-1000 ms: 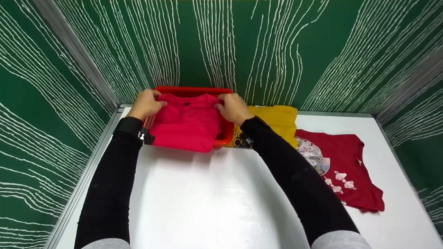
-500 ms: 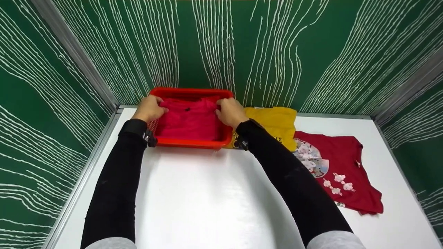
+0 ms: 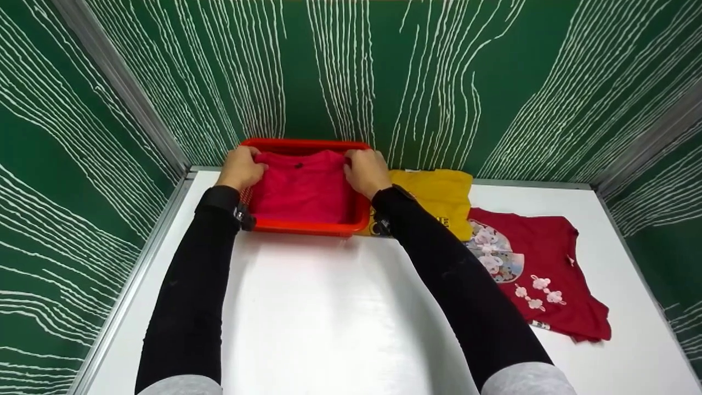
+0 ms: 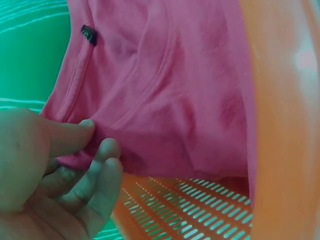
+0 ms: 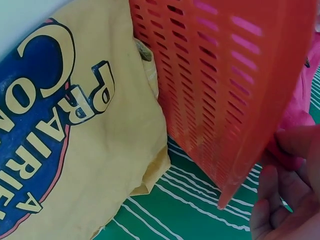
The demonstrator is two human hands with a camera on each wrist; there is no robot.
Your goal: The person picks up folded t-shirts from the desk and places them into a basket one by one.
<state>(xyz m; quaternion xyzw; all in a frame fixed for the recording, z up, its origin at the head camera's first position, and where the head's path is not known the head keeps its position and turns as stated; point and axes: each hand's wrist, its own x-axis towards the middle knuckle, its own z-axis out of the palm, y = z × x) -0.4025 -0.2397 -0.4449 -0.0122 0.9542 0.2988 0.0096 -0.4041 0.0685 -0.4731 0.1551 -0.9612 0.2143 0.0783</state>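
Observation:
A pink shirt (image 3: 301,189), folded, with a small dark tag at its collar, lies inside a red plastic basket (image 3: 301,226) with slotted walls. My left hand (image 3: 241,167) pinches the shirt's upper left corner between thumb and fingers, as the left wrist view (image 4: 75,170) shows closely. At the opposite upper corner my right hand (image 3: 366,171) pinches the pink cloth near the basket's right rim. In the right wrist view the right hand (image 5: 292,175) is partly cut off by the frame's edge, beside the basket's slotted side (image 5: 200,90).
A folded yellow shirt (image 3: 433,192) with printed lettering lies against the basket's right side. Farther right is a dark red top (image 3: 554,263) with pale flower decorations. Green walls (image 3: 340,71) with white lines enclose the white table (image 3: 323,307) at the back and sides.
The pink shirt's lower edge, which hung over the basket's front rim, has gone down inside. Both hands kept hold of its upper corners; these have risen slightly since half a second ago.

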